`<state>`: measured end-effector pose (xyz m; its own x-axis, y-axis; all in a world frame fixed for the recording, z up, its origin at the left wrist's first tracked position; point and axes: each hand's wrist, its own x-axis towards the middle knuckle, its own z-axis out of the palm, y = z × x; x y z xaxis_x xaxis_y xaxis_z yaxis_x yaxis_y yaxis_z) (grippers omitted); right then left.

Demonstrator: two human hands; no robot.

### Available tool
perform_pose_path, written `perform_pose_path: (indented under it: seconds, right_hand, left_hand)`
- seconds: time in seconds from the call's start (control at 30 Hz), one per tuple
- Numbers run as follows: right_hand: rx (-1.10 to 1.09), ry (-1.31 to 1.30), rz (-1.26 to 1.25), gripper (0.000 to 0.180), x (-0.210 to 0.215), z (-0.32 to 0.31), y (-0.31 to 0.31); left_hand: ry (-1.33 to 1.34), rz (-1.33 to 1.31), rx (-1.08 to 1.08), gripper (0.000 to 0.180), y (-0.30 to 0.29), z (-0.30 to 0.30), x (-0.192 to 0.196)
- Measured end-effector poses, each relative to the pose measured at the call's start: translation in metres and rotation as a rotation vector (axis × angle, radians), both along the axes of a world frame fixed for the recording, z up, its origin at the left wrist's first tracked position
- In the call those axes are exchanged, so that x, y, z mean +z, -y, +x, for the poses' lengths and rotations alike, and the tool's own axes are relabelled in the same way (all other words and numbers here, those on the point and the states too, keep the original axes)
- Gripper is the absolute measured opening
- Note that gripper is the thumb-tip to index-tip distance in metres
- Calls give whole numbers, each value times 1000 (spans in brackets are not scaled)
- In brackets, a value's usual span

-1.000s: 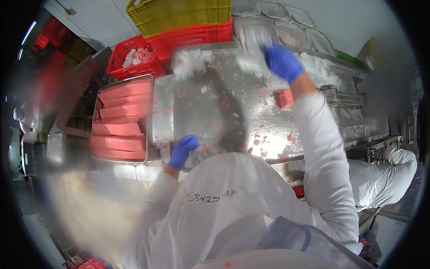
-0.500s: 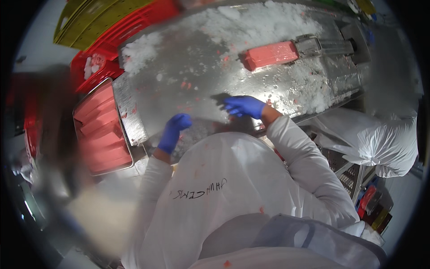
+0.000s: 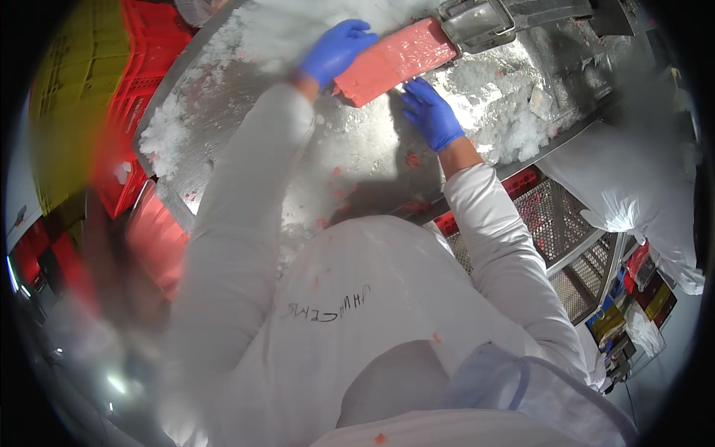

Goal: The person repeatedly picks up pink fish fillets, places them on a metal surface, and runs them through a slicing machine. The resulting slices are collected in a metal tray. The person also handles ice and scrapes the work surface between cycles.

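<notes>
Flanking the pink block (image 3: pixel 398 61): left hand (image 3: pixel 337 54) and right hand (image 3: pixel 433 118) have moved forward to it, fingers part-spread; can't tell any hold. Block's now within two-handed reach.

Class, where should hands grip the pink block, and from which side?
The pink block is probably best gripped by its long sides near the free left end, from far and near: it lies lengthwise, its right end at the metal box.

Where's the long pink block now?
Near the head view's top, slightly right of middle, the pink block lies between the left hand and right hand, beside a metal box.
</notes>
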<state>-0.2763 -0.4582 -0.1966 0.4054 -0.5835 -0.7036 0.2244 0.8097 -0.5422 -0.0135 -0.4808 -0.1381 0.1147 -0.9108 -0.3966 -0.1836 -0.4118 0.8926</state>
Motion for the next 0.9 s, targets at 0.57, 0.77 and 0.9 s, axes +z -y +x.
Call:
perform_pose_path:
  seconds: [0.57, 0.77, 0.9]
  right_hand:
    - [-104, 202, 261, 53, 24, 45, -40]
    - [266, 119, 424, 56, 43, 96, -146]
    - [1295, 96, -308, 42, 11, 133, -211]
  left_hand:
    - [-469, 468, -113, 64, -50, -19, -12]
    - [-581, 409, -91, 36, -179, 46, -50]
    - [-401, 443, -68, 72, -318, 129, -23]
